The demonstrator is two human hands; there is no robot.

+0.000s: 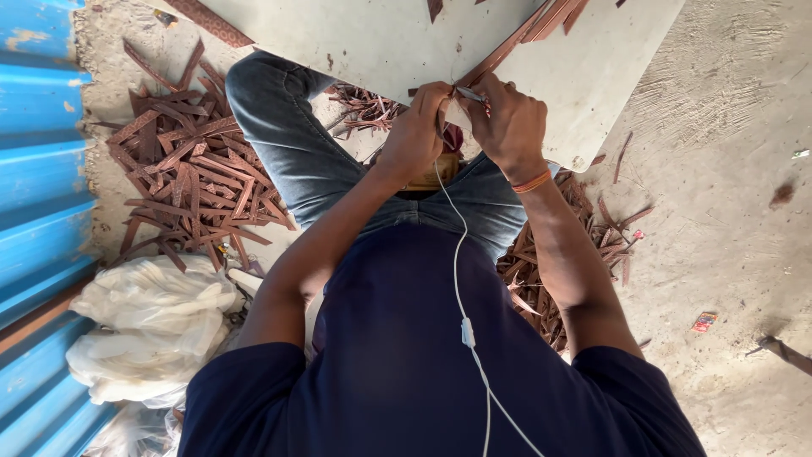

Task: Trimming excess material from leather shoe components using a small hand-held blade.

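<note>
The right hand [510, 127] has its grip pinched around a thin metal-tipped tool [470, 94], the tip pointing left toward the other hand. The left hand [416, 134] sits just beside it, knuckles almost touching, its grip pressed together on a small brown strip [446, 129] that is mostly hidden between the two hands; what part of it the fingers clamp I cannot tell. Both hands work at the near edge of a pale board [389, 42] that serves as the surface, resting over the person's knees. A bundle of reddish-brown strips [541, 25] lies on that board, running up and right from the hands. An orange band [532, 182] circles the right wrist. A white cable [458, 271] hangs down over the dark blue shirt. On the concrete floor [727, 152], a heap of brown offcuts [190, 173] lies to the left of the bent leg in jeans, more scraps [550, 279] lie to the right, and white bags [152, 322] sit against a blue corrugated wall [38, 169].
</note>
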